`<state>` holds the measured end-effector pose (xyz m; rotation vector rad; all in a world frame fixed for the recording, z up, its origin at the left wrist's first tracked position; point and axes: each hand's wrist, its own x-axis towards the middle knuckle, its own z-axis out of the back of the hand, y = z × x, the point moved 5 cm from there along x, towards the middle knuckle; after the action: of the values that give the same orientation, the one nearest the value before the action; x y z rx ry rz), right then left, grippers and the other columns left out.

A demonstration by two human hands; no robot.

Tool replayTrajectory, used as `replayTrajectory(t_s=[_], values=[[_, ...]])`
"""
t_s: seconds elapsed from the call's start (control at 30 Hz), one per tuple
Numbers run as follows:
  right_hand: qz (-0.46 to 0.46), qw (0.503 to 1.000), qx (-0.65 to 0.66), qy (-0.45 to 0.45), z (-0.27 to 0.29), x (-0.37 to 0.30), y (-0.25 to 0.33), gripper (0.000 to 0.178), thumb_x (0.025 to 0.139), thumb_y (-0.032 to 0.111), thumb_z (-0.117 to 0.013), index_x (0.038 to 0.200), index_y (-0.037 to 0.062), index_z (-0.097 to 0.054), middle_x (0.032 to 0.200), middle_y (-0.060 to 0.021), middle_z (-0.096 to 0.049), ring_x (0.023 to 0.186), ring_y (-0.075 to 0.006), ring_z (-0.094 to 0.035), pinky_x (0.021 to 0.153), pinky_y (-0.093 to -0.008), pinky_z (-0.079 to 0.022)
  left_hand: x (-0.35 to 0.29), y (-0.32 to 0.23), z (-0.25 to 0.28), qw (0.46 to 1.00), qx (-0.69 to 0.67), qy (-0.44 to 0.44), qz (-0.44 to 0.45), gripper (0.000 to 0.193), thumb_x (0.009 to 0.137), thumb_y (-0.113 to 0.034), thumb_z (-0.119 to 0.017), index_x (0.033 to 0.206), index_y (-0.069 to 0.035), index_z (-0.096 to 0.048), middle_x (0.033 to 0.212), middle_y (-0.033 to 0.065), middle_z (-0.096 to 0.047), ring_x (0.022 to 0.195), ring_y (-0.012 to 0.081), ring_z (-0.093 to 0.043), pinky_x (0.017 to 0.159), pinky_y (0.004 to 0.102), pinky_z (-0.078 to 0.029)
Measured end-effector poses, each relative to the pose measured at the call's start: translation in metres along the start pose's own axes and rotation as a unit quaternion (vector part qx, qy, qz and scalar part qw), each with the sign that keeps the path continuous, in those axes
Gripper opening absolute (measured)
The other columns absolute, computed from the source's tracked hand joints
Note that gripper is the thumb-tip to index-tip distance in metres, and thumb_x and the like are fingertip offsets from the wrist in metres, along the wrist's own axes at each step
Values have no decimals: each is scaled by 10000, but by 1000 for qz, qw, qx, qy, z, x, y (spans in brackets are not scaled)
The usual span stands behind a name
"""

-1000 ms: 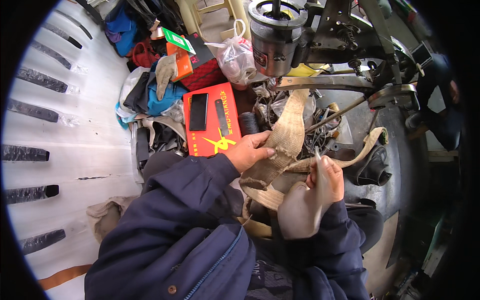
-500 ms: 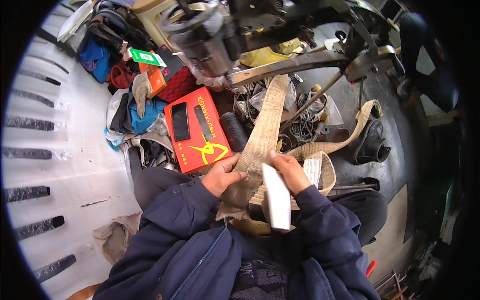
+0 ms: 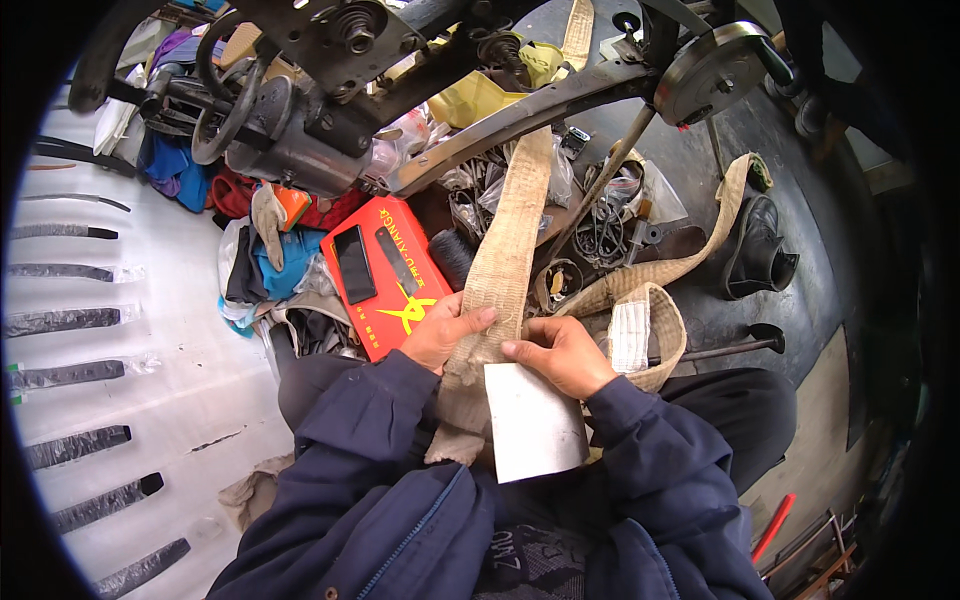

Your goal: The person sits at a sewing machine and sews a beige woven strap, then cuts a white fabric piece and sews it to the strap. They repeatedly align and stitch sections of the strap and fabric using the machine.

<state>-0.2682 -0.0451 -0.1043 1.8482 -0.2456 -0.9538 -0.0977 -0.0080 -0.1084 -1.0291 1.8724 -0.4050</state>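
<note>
beige strap (image 3: 510,240) pinched at its lower part beneath a metal machine (image 3: 300,140)

a dark mat (image 3: 810,210) covers the floor to the right, while a pale surface (image 3: 215,400) fills the left, set with a column of black strips (image 3: 75,375), some with clear film about them. the machine spans the top of the view, its long metal bar (image 3: 530,118) crossing over the strap. a black shoe (image 3: 752,255) sits on the mat, near a curling length of beige webbing (image 3: 680,265).

the left hand (image 3: 445,335) comes in from the lower left, its thumb laid across the strap and its other fingers largely out of sight below, pinching the left edge. the right hand (image 3: 568,358) meets it from the other side, thumb tip on the strap, with a white panel (image 3: 537,425) held under it, hanging toward the lap; how the hidden fingers press on the panel i cannot tell. the strap runs from between them up under the bar.

a red box (image 3: 385,290) lies closed, its inside hidden, with a black phone (image 3: 354,264) and a dark flat strip (image 3: 398,262) on top. a spool of black thread (image 3: 452,258) is just beside it. clear plastic bags (image 3: 562,178) lie among small clutter; their contents are too small to tell.
</note>
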Motion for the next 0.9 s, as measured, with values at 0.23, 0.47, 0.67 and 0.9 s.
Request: replayTrajectory(t_s=[0.23, 0.47, 0.67, 0.9], values=[[8, 973, 226, -50, 10, 15, 4, 265, 1018, 208, -589, 1054, -24, -711, 897, -42, -722, 751, -85, -662, 703, -229, -528, -12, -10, 24, 996, -86, -12, -31, 464, 1005, -185, -587, 1404, 22, -474, 1261, 149, -653, 1096, 247, -677, 959, 370, -544], [9, 961, 272, -41, -1, 26, 8, 207, 909, 177, -716, 988, -14, -720, 849, -17, -703, 710, -64, -620, 663, -225, -489, -14, -7, 15, 998, -61, -10, -16, 483, 999, -188, -582, 1418, 24, -467, 1299, 134, -632, 1139, 218, -645, 1003, 353, -502], [17, 970, 241, -29, -2, 32, 5, 129, 899, 118, -657, 865, -2, -687, 780, 8, -666, 661, -53, -575, 625, -221, -453, -16, -10, 10, 1000, 10, -11, -2, 458, 992, -156, -596, 1404, 11, -483, 1288, 103, -637, 1142, 186, -636, 1001, 327, -492], [1, 970, 222, -100, 0, 34, -4, 166, 940, 128, -622, 913, -18, -695, 795, -1, -673, 669, -48, -591, 627, -202, -454, -14, -11, 9, 999, 20, -27, -15, 464, 972, -140, -640, 1390, 7, -503, 1280, 91, -643, 1129, 170, -637, 984, 313, -497]])
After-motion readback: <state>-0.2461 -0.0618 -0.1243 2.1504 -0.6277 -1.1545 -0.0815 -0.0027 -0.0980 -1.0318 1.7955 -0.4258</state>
